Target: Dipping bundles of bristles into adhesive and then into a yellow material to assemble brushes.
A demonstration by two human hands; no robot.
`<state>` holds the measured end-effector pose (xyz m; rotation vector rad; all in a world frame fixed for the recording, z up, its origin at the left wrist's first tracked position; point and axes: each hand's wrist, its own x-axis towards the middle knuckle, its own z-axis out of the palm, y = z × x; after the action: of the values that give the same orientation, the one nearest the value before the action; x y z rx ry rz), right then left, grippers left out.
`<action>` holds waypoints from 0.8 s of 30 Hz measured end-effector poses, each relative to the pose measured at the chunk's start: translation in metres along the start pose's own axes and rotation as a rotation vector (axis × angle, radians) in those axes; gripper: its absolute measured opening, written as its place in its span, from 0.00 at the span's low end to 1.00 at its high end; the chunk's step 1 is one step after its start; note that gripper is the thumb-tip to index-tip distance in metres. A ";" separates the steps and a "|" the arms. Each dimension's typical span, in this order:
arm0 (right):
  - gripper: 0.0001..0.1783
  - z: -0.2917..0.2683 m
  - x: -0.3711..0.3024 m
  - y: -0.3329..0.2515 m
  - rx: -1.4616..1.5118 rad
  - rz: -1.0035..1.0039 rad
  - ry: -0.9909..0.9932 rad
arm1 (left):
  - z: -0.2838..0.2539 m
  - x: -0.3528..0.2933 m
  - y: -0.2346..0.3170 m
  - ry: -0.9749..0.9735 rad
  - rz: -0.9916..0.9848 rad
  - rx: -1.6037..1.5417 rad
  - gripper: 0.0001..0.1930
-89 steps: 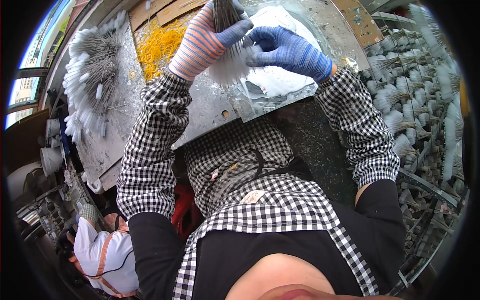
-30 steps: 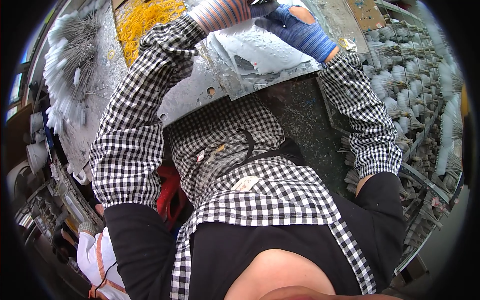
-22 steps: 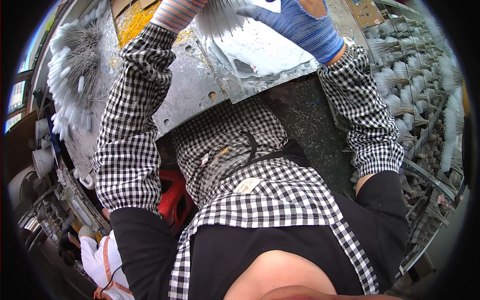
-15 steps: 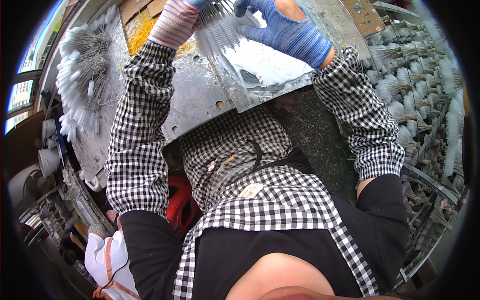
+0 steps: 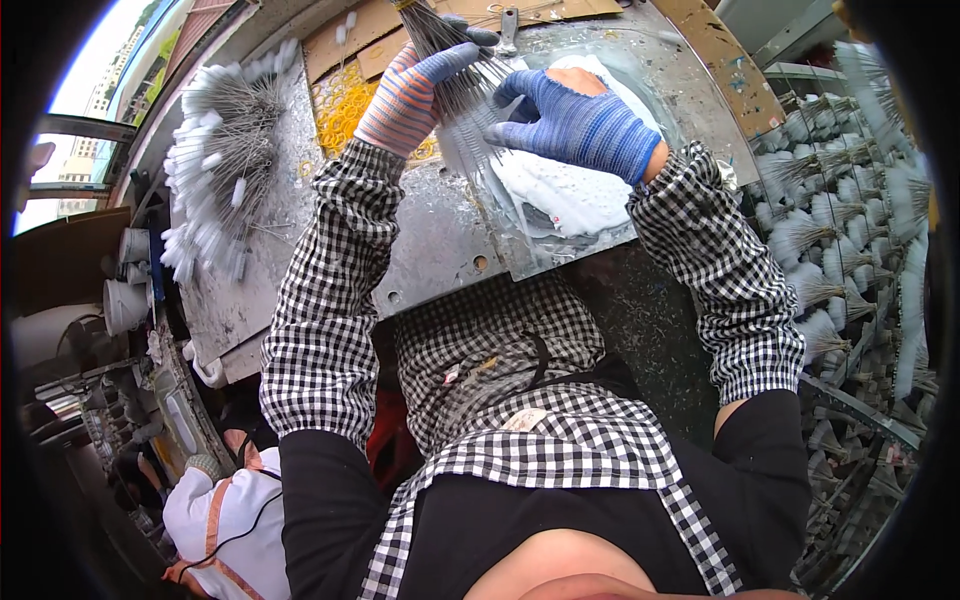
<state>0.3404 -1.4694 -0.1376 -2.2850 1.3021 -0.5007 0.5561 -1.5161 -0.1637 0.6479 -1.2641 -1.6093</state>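
Note:
My left hand, in a striped orange and blue glove, is wrapped round a bundle of thin wire-stemmed brushes. Their bare stems point away from me and their pale bristles hang toward me. My right hand wears a blue glove with a gap over its back. Its thumb and fingers are apart, curved toward the bundle's right side; whether the tips touch it I cannot tell. Beneath lies a patch of white paste on the metal worktable.
Yellow rubber bands lie left of my left hand, beside cardboard. Farther left is a heap of similar brushes. A wrench rests at the back. Racks of bundled brushes stand right. A co-worker in white is at lower left.
The view has shifted, so table and hands sit lower and farther right in it. More of the bundle's stems now show. My left hand still holds the bundle.

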 end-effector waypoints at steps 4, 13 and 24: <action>0.25 0.007 0.009 0.010 0.037 -0.052 0.096 | 0.011 0.010 -0.008 0.124 0.049 -0.001 0.16; 0.23 0.009 0.003 0.027 0.405 0.022 0.010 | 0.026 0.013 -0.009 0.037 0.117 0.034 0.22; 0.21 -0.002 -0.009 0.031 0.095 -0.012 0.066 | 0.032 0.017 -0.020 -0.135 0.330 0.305 0.24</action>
<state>0.3126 -1.4760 -0.1538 -2.2165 1.2683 -0.6338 0.5150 -1.5173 -0.1693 0.4871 -1.6418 -1.2162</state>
